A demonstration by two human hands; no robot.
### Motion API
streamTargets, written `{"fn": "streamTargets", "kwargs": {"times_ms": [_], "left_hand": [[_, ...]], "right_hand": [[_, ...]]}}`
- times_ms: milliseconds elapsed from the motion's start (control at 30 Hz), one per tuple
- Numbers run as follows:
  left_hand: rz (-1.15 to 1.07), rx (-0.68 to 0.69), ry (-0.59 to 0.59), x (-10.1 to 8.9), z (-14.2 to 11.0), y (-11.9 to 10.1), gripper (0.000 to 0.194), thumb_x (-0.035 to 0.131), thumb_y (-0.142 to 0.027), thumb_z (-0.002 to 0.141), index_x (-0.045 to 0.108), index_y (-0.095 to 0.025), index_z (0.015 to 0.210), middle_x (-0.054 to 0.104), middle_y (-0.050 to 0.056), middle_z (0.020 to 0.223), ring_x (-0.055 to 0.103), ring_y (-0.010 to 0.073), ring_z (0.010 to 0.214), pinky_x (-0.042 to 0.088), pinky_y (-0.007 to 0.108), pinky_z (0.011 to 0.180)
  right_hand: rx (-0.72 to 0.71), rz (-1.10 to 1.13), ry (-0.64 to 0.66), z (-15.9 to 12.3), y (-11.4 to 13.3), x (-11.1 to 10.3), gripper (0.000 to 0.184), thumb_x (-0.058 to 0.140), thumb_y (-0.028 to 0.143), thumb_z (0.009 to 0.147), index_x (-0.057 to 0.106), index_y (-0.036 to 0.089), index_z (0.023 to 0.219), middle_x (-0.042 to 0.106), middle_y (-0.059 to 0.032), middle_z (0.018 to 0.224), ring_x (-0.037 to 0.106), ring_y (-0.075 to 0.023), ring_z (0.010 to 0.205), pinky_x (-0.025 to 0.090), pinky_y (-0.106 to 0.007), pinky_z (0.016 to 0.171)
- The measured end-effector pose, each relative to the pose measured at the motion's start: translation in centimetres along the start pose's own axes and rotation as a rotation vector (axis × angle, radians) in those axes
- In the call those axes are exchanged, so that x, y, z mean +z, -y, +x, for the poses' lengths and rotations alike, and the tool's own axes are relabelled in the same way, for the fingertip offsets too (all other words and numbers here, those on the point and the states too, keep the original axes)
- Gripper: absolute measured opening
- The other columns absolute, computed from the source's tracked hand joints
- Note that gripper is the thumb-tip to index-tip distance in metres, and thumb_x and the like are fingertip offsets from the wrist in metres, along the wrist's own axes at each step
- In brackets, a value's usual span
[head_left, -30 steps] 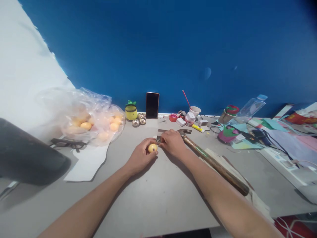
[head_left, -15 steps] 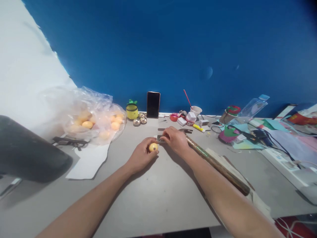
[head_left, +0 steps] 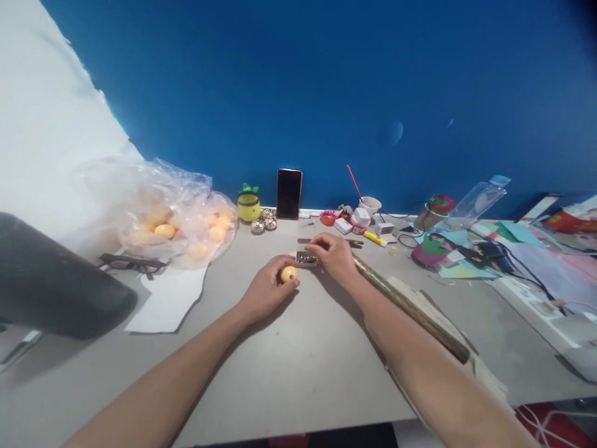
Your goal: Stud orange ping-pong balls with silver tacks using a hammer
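Observation:
My left hand (head_left: 265, 287) is closed round a small yellow ball (head_left: 288, 274), which has a dark round spot on the side facing me. Just beyond the ball lies a small open box (head_left: 306, 258) filled with tiny shiny metal pieces. At the right edge of that box is my right hand (head_left: 334, 256), thumb and fingertips pinched together. Whatever may be between those fingertips is too small to make out. Behind and under the right hand and forearm, a hammer with a long wooden handle (head_left: 420, 317) lies on the table, its dark head partly covered.
Clear bags of orange balls (head_left: 165, 231) stand at the left, by a dark cylinder (head_left: 56, 280) and eyeglasses (head_left: 135, 264). A phone (head_left: 289, 194) leans on the blue wall. Shiny balls (head_left: 263, 224), a paper cup (head_left: 370, 205) and a power strip (head_left: 541, 317) surround the work area.
My right hand has shifted slightly right and up off the small box, uncovering more of its metal pieces. My left hand still holds the yellow ball in place.

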State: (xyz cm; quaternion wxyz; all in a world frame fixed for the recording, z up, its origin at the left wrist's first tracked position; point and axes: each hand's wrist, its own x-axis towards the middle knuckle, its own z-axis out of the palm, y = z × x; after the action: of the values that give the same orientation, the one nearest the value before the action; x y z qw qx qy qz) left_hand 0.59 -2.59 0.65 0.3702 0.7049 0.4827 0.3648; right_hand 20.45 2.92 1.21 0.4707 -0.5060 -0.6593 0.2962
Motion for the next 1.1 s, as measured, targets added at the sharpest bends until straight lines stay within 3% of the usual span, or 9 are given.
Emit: {"fn": "streamTargets", "kwargs": {"times_ms": [133,300,400,533,700,833,967,1100], "left_hand": [[0.0,0.006,0.003,0.0,0.0,0.3,0.03,0.063,-0.03,0.081,0.069,-0.022,0.11,0.066,0.007,0.133,0.067,0.0224,0.104,0.056,0.035,0.087],[0.026,0.01,0.006,0.0,0.1,0.5,0.031,0.062,-0.029,0.082,0.069,-0.023,0.111,0.067,0.006,0.129,0.067,0.0218,0.103,0.055,0.034,0.087],[0.018,0.0,0.005,0.0,0.0,0.3,0.031,0.062,-0.029,0.082,0.069,-0.022,0.111,0.067,0.006,0.128,0.067,0.0214,0.099,0.055,0.034,0.085],[0.003,-0.004,0.004,0.1,0.0,0.2,0.031,0.062,-0.029,0.082,0.068,-0.022,0.111,0.066,0.006,0.13,0.067,0.021,0.098,0.056,0.034,0.086],[0.014,0.02,-0.009,0.1,-0.1,0.3,0.031,0.062,-0.028,0.082,0.067,-0.021,0.111,0.066,0.007,0.13,0.066,0.0225,0.106,0.055,0.035,0.09],[0.012,0.0,-0.022,0.0,-0.2,0.1,0.029,0.061,-0.03,0.083,0.067,-0.022,0.11,0.069,0.006,0.121,0.066,0.0201,0.096,0.056,0.034,0.085],[-0.025,-0.035,-0.004,-0.1,-0.2,0.0,0.029,0.062,-0.034,0.083,0.066,-0.021,0.109,0.07,0.003,0.102,0.063,0.0176,0.082,0.056,0.033,0.077],[-0.11,-0.049,-0.012,-0.1,-0.2,0.0,0.034,0.064,-0.039,0.084,0.066,-0.021,0.112,0.069,0.003,0.1,0.062,0.0168,0.081,0.058,0.033,0.075]], "right_hand": [[0.213,0.311,-0.041,0.6,-0.1,-0.2,0.027,0.079,0.043,0.075,0.068,0.02,0.069,0.063,0.0016,0.058,0.054,-0.0119,0.049,0.04,-0.024,0.046],[0.337,0.586,-0.011,1.0,-0.3,-0.3,0.03,0.087,0.038,0.064,0.072,0.018,0.082,0.074,-0.0041,0.081,0.07,-0.0142,0.067,0.052,-0.022,0.055],[0.342,0.62,0.014,0.9,-0.2,-0.3,0.033,0.089,0.028,0.057,0.072,0.018,0.084,0.075,-0.0025,0.083,0.074,-0.0163,0.075,0.057,-0.025,0.063],[0.303,0.553,0.008,0.8,-0.3,-0.4,0.033,0.088,0.03,0.057,0.071,0.019,0.083,0.073,0.0001,0.076,0.073,-0.0171,0.075,0.056,-0.026,0.064],[0.2,0.394,0.005,0.4,0.2,-0.4,0.027,0.085,0.037,0.065,0.07,0.018,0.078,0.067,0.002,0.065,0.057,-0.0113,0.056,0.044,-0.024,0.053],[0.21,0.486,0.051,0.2,1.2,-0.3,0.035,0.089,0.044,0.062,0.067,0.019,0.074,0.058,0.0056,0.056,0.047,-0.0089,0.049,0.037,-0.024,0.048],[0.276,0.593,0.176,0.0,2.0,-0.4,0.046,0.092,0.053,0.059,0.068,0.019,0.076,0.054,0.0071,0.053,0.043,-0.0075,0.048,0.034,-0.023,0.047],[0.374,0.696,0.327,-0.4,2.5,-0.4,0.052,0.094,0.055,0.057,0.06,0.018,0.068,0.053,0.0067,0.057,0.04,-0.0052,0.048,0.03,-0.02,0.045]]}}
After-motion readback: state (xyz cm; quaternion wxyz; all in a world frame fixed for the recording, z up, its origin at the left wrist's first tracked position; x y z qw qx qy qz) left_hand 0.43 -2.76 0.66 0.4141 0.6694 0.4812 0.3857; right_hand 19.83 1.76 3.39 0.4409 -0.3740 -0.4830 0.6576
